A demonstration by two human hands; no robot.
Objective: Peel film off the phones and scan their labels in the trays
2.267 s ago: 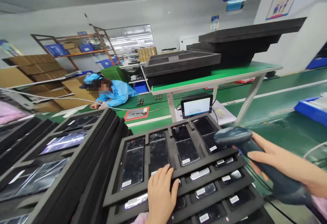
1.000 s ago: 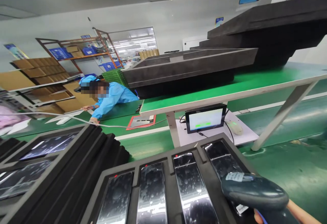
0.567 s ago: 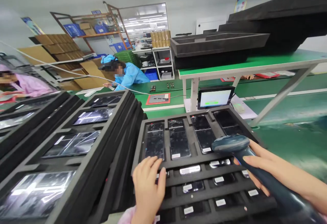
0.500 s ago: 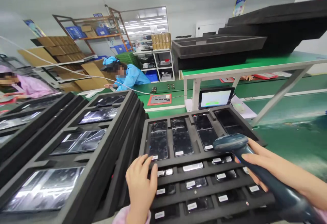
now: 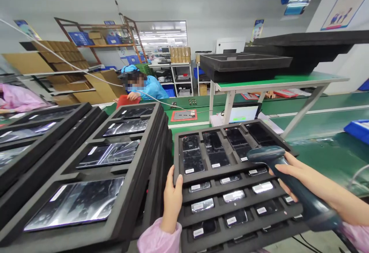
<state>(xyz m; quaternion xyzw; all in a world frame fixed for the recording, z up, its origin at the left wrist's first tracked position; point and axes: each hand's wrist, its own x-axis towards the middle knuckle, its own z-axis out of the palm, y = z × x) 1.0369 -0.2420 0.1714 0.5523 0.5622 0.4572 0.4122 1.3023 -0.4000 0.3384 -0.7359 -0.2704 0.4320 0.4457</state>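
A black foam tray (image 5: 201, 173) lies in front of me, its slots filled with dark phones (image 5: 192, 158) and several smaller labelled parts (image 5: 234, 195). My left hand (image 5: 172, 202) clasps the tray's left edge, thumb on top and fingers hidden down the side. My right hand (image 5: 313, 191) is wrapped round the handle of a dark teal barcode scanner (image 5: 281, 176). The scanner's head hangs over the tray's right side, near the far-right phone (image 5: 259, 133).
A tall stack of foam trays with bagged screens (image 5: 95, 168) stands left of the tray. A small lit monitor (image 5: 243, 112) sits behind it under a green shelf (image 5: 276, 80) carrying empty foam trays (image 5: 245, 62). A person in blue (image 5: 144, 85) works across the green conveyor (image 5: 317, 116).
My left hand has slid off the tray's top face to its left edge and now grips it. The scanner stays in my right hand over the tray's right side. My view has risen slightly.
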